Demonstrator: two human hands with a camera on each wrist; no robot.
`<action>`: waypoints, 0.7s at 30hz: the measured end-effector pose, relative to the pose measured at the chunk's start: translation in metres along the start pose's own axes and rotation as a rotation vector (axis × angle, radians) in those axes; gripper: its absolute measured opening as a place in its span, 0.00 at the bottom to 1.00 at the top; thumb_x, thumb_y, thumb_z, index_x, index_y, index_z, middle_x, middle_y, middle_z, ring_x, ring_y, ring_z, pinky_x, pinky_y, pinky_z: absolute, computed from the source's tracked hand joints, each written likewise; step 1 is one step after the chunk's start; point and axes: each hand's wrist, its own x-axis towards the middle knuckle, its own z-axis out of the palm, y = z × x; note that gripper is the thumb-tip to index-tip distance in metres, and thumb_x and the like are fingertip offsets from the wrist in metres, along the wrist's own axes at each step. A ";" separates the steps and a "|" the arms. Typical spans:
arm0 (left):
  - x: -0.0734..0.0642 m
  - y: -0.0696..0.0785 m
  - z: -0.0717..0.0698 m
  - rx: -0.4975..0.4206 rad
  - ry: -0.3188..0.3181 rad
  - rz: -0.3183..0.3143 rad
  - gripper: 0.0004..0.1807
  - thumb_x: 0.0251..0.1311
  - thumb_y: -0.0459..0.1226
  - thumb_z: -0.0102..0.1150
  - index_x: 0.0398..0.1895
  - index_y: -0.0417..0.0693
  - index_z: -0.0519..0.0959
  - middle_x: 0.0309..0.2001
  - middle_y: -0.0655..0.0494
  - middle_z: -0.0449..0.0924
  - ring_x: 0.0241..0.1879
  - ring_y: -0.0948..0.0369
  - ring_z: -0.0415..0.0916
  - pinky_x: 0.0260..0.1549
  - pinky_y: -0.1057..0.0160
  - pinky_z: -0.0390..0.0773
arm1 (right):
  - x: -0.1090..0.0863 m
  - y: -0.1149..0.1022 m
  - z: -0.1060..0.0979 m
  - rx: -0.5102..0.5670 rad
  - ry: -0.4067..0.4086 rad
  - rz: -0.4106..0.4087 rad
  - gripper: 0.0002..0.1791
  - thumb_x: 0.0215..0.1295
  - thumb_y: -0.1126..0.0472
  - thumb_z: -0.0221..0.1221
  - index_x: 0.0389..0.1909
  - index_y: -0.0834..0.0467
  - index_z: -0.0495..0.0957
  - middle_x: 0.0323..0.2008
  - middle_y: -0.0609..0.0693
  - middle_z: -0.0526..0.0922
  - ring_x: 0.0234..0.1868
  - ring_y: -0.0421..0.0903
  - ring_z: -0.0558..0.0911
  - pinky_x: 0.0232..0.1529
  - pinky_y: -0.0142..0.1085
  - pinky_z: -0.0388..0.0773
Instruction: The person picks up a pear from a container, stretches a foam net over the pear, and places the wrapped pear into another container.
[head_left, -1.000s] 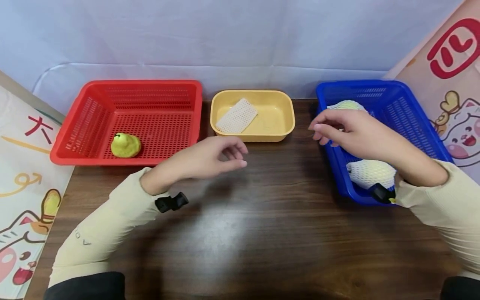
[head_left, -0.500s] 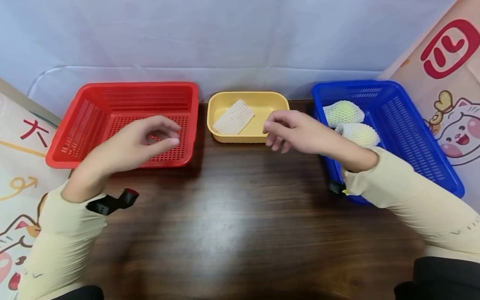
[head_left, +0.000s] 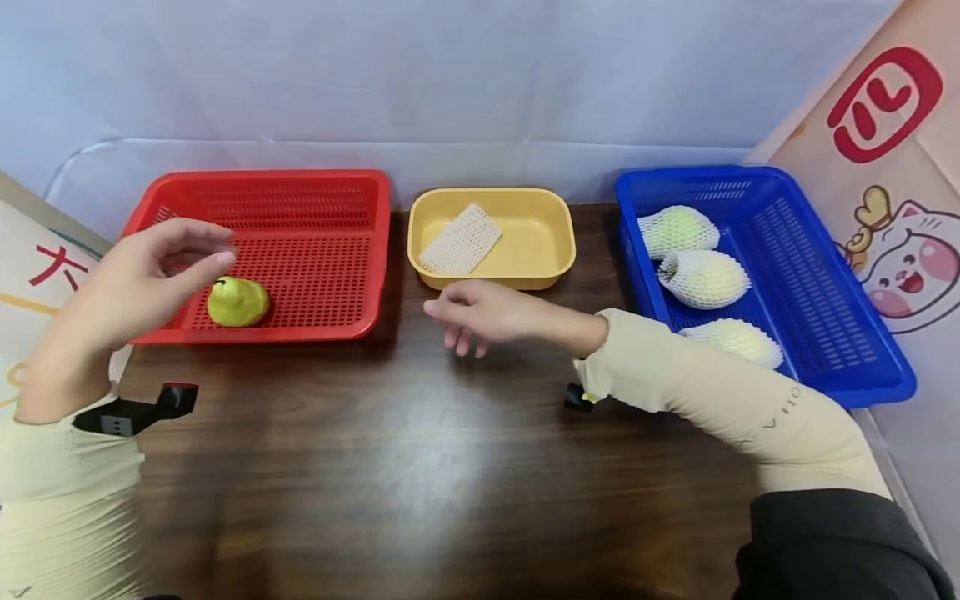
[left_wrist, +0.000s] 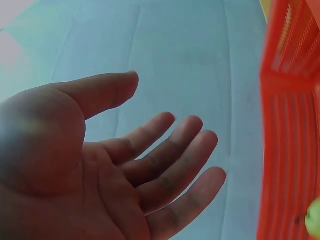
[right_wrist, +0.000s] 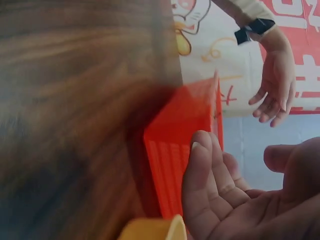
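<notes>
My left hand (head_left: pixel 161 271) hovers over the left side of the red basket (head_left: pixel 322 332), fingers loosely bent and holding nothing. Just right of its fingertips, a yellow-green pear (head_left: pixel 238 302) lies in that basket; part of the pear (left_wrist: pixel 314 220) shows at the edge of the left wrist view. My right hand (head_left: pixel 495 312) is in front of the yellow tub (head_left: pixel 532 282), its fingers relaxed around nothing. In the tub lies a flat white foam net sleeve (head_left: pixel 461 240). The right wrist view shows this right hand (right_wrist: pixel 225 200) with its palm bare.
At the right stands a blue basket (head_left: pixel 832 333). Several pears in foam nets, one of them this netted pear (head_left: pixel 705 279), lie along its left side. A brown wooden table (head_left: pixel 420 467) carries everything, with a pale cloth wall (head_left: pixel 450 75) behind.
My left hand has moved left from the middle of the table, across the red basket. The right hand has moved left from over the blue basket, uncovering the netted pears there.
</notes>
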 end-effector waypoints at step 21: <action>0.026 -0.067 -0.011 0.158 -0.380 -0.288 0.53 0.70 0.62 0.51 0.78 0.30 0.46 0.69 0.23 0.55 0.64 0.29 0.56 0.56 0.27 0.68 | 0.066 0.001 0.073 0.332 0.042 0.036 0.30 0.81 0.43 0.45 0.55 0.70 0.73 0.28 0.52 0.83 0.24 0.43 0.82 0.21 0.34 0.81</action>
